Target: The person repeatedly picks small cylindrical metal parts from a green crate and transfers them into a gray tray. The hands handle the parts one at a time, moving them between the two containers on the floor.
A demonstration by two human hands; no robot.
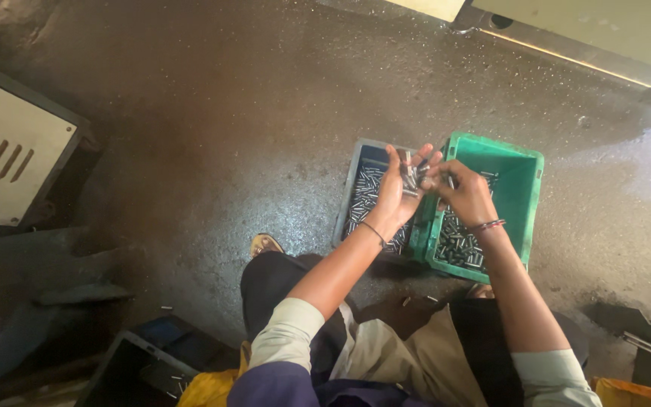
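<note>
Left hand: my left hand [399,190] is up over the seam between the two crates, palm turned up and cupped, fingers half curled around a small bunch of metal pins [410,175]. Thin band on that wrist.

Right hand: my right hand [463,193] sits just beside the left, fingertips pinched together at the edge of the bunch, touching the pins in my left palm. Whether it has one gripped on its own I cannot tell; the pins blur together there. Beaded bracelet on that wrist.

Pins: short, grey, shiny cylinders. Some lie in my left palm; the rest are spread loose in both crates below.

Grey crate: the grey crate [350,197] is on the floor to the left, under my left wrist, with a layer of pins covering its bottom.

Green crate: the green crate [530,197] stands touching the grey one on its right side. Pins are heaped in the near half; the far half shows bare green bottom.

Floor: dark, rough, stained floor [227,128]; a few stray pins lie near my knees.

Posture: I am crouched over the crates, one sandalled foot [264,243] showing left of the grey crate.

Surroundings: a pale panel with slots [5,154] at far left, a dark bin [133,373] at lower left.
</note>
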